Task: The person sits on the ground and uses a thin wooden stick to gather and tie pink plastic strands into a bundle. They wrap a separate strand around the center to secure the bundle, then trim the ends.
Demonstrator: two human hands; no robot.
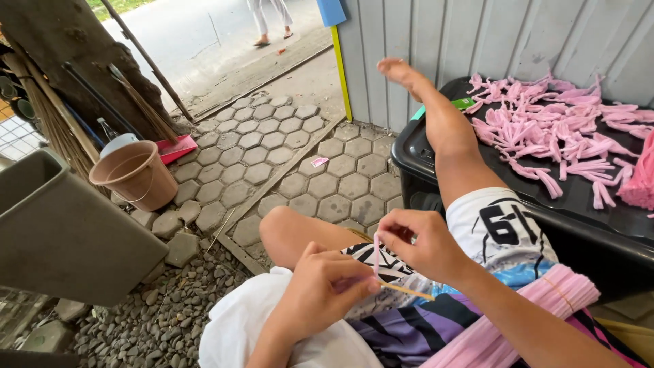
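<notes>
Left hand (320, 289) pinched shut on a thin wooden stick (407, 291), which points right across the lap. Right hand (422, 245) fingers closed on a narrow pink strip (375, 253), held upright just above the stick, between both hands. Bundle of pink strips (524, 307) lies across the right thigh. Black tub lid (586, 204), to the right beside the raised leg, carries a heap of folded pink pieces (552, 133). Brown bucket (134, 174) stands far left on pavers.
</notes>
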